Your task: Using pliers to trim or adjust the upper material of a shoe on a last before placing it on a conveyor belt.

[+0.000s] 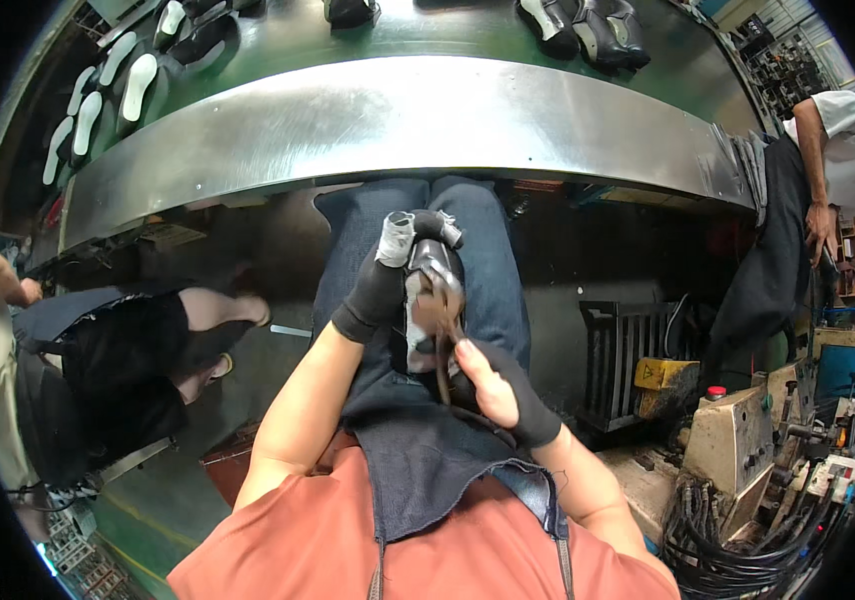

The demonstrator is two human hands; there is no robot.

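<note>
On my lap, between my thighs, rests a black shoe upper on a last, with a pale grey underside. My left hand, in a dark glove with silver tape round the fingertips, is wrapped over its far end. My right hand, also gloved but with a bare thumb, is closed round the handle of a brown hand tool. The tool's head lies over the shoe's underside, smeared by motion, and its exact kind cannot be made out. Most of my right fingers are hidden behind the hand.
Ahead of my knees runs a metal-edged bench with a green belt carrying several black shoes and white-soled pieces. Co-workers sit at left and stand at right. A machine with hoses and a yellow block stand on my right.
</note>
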